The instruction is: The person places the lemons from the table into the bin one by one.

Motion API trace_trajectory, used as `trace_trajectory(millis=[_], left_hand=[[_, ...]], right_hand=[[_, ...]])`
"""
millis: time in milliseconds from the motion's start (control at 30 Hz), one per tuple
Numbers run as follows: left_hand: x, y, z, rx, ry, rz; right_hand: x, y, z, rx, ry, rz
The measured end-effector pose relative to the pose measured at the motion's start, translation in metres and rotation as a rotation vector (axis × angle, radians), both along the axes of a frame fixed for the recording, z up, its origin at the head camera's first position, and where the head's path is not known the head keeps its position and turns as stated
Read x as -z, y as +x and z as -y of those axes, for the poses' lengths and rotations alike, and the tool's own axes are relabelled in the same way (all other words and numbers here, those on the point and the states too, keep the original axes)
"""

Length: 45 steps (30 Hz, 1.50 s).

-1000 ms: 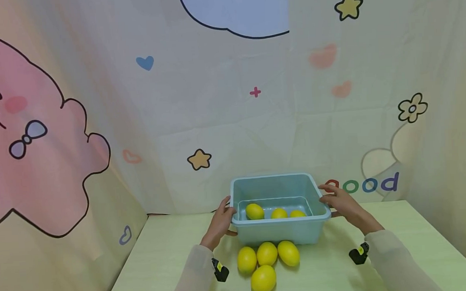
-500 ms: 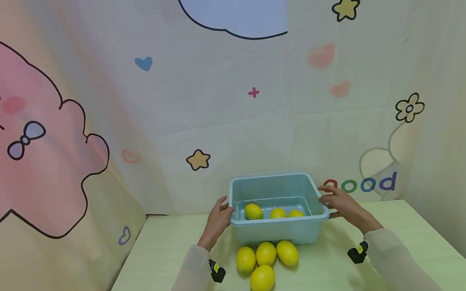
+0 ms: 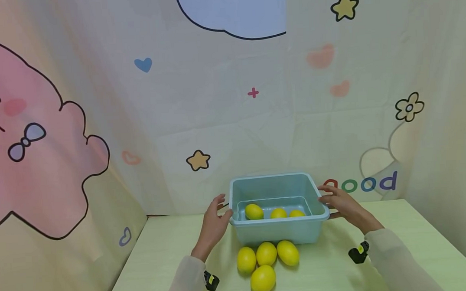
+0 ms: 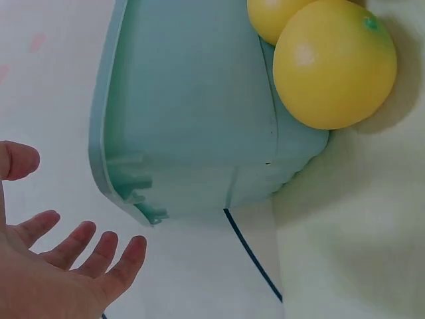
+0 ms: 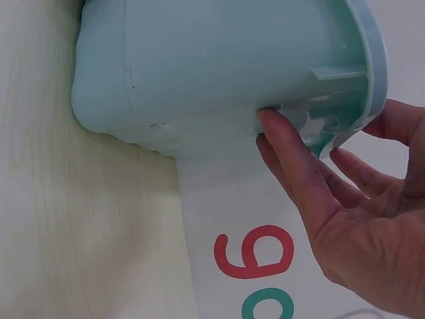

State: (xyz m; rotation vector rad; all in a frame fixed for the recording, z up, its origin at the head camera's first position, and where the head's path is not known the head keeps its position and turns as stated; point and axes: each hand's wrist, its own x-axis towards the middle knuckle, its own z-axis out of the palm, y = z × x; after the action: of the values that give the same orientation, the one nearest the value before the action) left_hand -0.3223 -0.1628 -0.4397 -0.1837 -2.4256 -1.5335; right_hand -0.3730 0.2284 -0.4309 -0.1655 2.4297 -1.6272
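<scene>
A light-blue plastic bin (image 3: 281, 232) stands on the table with several yellow lemons in it, among them one at its left (image 3: 254, 212). My left hand (image 3: 214, 222) is beside the bin's left end; in the left wrist view its fingers (image 4: 126, 266) are spread and apart from the rim. At the opposite end my right hand (image 3: 347, 208) holds the rim, thumb over the edge and fingers (image 5: 292, 149) against the outer wall beneath it. Several more lemons lie on the table before the bin, the closest one (image 3: 263, 279) in front of the others.
The pale wooden table (image 3: 164, 261) reaches back to a printed cloth (image 3: 216, 111) hanging close behind the bin. Another stretch of cloth (image 3: 43, 184) with a pink animal hangs at the left.
My left hand has come off the bin's rim and drawn slightly back to the left, its fingers spreading. The right hand, bin and lemons have stayed put.
</scene>
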Motion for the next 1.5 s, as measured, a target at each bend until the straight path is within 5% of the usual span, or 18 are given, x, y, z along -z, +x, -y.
trace_trajectory(millis=[333,600,933,1500], left_hand=[[-0.004,0.032,-0.007,0.023,-0.174,-0.168],[-0.008,0.057,-0.015,0.032,-0.313,-0.226],[-0.002,0.081,-0.026,0.098,-0.44,-0.19],[0.026,0.096,-0.042,0.279,-0.722,-0.076]], right_hand=[[0.003,-0.003,-0.003,-0.013,0.001,-0.004],[0.002,-0.004,-0.004,-0.026,-0.024,-0.013],[0.002,-0.003,-0.003,-0.021,-0.024,-0.009],[0.006,-0.005,-0.004,-0.015,-0.022,-0.005]])
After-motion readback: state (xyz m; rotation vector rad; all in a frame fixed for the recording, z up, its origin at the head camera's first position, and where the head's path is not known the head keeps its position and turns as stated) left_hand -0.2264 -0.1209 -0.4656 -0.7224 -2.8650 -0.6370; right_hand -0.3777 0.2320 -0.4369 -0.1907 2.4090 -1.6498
